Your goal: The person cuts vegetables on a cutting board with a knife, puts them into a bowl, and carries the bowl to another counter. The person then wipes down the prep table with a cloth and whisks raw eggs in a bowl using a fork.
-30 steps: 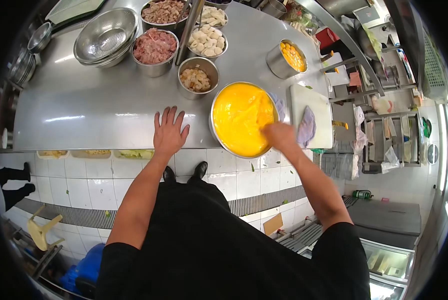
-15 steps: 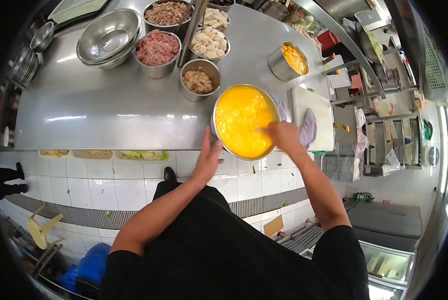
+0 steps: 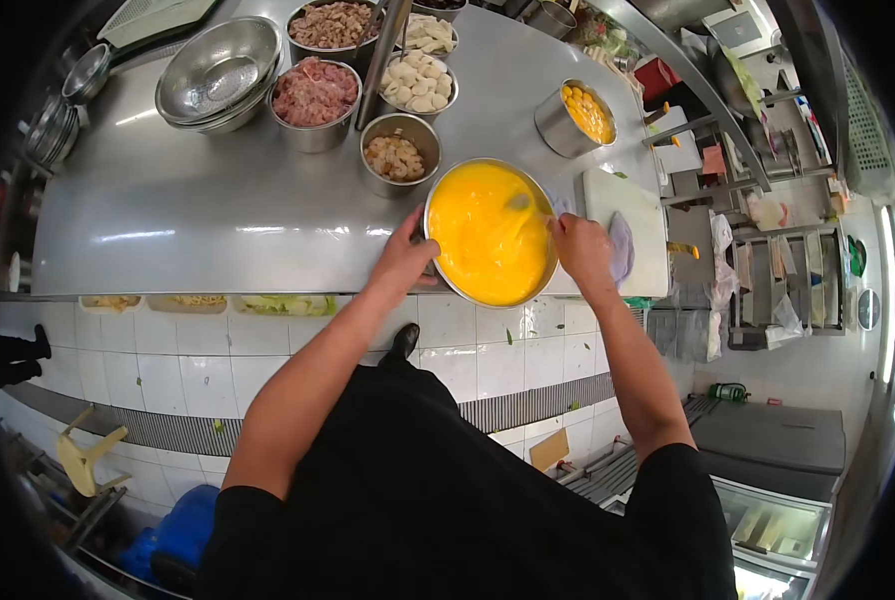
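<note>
Head view: right hand [image 3: 582,248] holds a utensil [image 3: 518,203] blurred in yellow liquid [image 3: 483,255].

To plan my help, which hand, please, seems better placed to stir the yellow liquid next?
Probably the right hand, seemingly holding the blurred grey utensil; the left hand touches the bowl's left rim.

One head-worn camera, looking forward, steeply down; wide fisheye view, wearer's torso [image 3: 428,490] close below, table [image 3: 238,190] beyond

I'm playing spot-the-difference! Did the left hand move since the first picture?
Yes. Against the front edge of the steel table, the left hand went right, from the tabletop to the left side of the yellow-filled bowl.
</note>
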A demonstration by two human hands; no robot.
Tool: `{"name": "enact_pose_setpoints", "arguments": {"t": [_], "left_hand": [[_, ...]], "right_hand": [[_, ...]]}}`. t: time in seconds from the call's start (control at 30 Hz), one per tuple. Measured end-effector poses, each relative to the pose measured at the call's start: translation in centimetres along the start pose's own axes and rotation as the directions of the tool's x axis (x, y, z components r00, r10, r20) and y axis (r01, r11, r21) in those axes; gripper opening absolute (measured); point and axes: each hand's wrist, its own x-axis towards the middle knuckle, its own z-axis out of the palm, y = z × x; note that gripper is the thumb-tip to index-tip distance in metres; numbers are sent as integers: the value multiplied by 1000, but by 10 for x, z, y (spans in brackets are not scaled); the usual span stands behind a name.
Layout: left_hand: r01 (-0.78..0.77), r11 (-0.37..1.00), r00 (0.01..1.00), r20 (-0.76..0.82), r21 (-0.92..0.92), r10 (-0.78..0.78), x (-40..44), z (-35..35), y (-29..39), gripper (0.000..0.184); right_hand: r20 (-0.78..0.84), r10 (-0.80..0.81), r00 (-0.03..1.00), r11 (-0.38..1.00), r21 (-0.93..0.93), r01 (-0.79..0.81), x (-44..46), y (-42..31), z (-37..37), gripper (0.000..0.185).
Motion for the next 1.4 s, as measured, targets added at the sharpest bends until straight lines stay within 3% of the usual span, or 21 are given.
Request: {"name": "enact_pose_setpoints", "arguments": {"t": [0.13, 0.17, 0.2, 0.27, 0.33, 0.37, 0.4, 0.47, 0.7, 0.73, 0.83, 0.9, 0.93, 1.0, 1.03, 1.1, 1.13, 1.2, 1.27, 1.33, 1.4], "left_hand": [[-91, 990, 987, -144, -104, 75, 8, -31, -9, 70], [-145, 964, 955, -224, 222, 196, 7, -53, -13, 65], [-156, 833, 913, -244, 530, 326, 7, -76, -19, 62], [-40, 113, 633, -62, 993, 772, 0, -102, -33, 55], [27, -14, 650, -7, 1000, 760, -7, -120, -34, 53], [90, -137, 690, 38, 987, 723, -11, -126, -42, 52], [86, -135, 700, 36, 987, 713, -14, -124, -44, 52], [147, -120, 717, -23, 982, 696, -11, -116, -39, 52], [135, -128, 695, -2, 982, 719, -9, -118, -41, 51], [138, -128, 694, -4, 982, 720, -9, -118, -41, 50], [149, -128, 695, -11, 981, 719, -10, -120, -42, 50], [138, -138, 685, 6, 981, 728, -9, -118, -42, 50], [139, -133, 682, 3, 981, 731, -9, -119, -43, 49], [146, -120, 675, -11, 982, 737, -6, -118, -40, 49], [143, -132, 672, 1, 981, 741, -7, -119, -39, 49], [133, -146, 672, 19, 980, 740, -10, -119, -42, 49], [133, -139, 671, 14, 981, 741, -10, -118, -43, 49], [138, -126, 665, 3, 982, 747, -6, -117, -39, 49], [127, -131, 670, 13, 983, 742, -11, -117, -41, 49], [143, -139, 657, 11, 980, 753, -8, -120, -41, 49], [136, -155, 660, 27, 979, 751, -6, -117, -42, 49]], "right_hand": [[31, -281, 959, 958, -50, 283, 3, -3, 8, 35], [-65, -103, 993, 994, -31, 102, 12, 3, -4, 36], [-153, 94, 984, 996, 5, -94, 12, 9, -7, 36], [-265, 88, 960, 996, -2, -91, 3, 3, 7, 31], [-20, -356, 934, 934, 1, 356, -3, -7, 10, 35], [-20, -210, 977, 974, -86, 208, 3, -2, 6, 32], [-5, -207, 978, 975, -82, 206, 4, -1, 7, 32], [-147, 32, 989, 999, 46, -26, 8, 4, 4, 31], [-61, -85, 995, 993, -92, 79, 8, 7, 26, 29], [55, -231, 971, 958, -160, 237, 1, -4, 30, 29], [-26, -231, 973, 972, 28, 232, -4, 2, 11, 28], [-126, 29, 992, 1000, 5, -29, 1, -2, 7, 29], [-129, 39, 991, 999, 7, -38, -4, -4, 6, 29], [44, -225, 973, 973, -42, 227, -7, -9, 3, 30], [50, -232, 971, 971, -40, 234, -1, -7, 10, 30], [-202, 107, 974, 994, -6, -110, 9, -1, 18, 33], [-204, 114, 972, 993, -4, -118, 4, -3, 19, 33], [37, -247, 968, 968, -35, 249, -4, -9, 16, 37], [-75, -226, 971, 973, -60, 222, -4, 4, 21, 40], [-162, 22, 987, 999, 27, -18, 6, 5, 30, 33], [-156, 13, 988, 1000, 16, -10, 1, 8, 27, 33]]}}
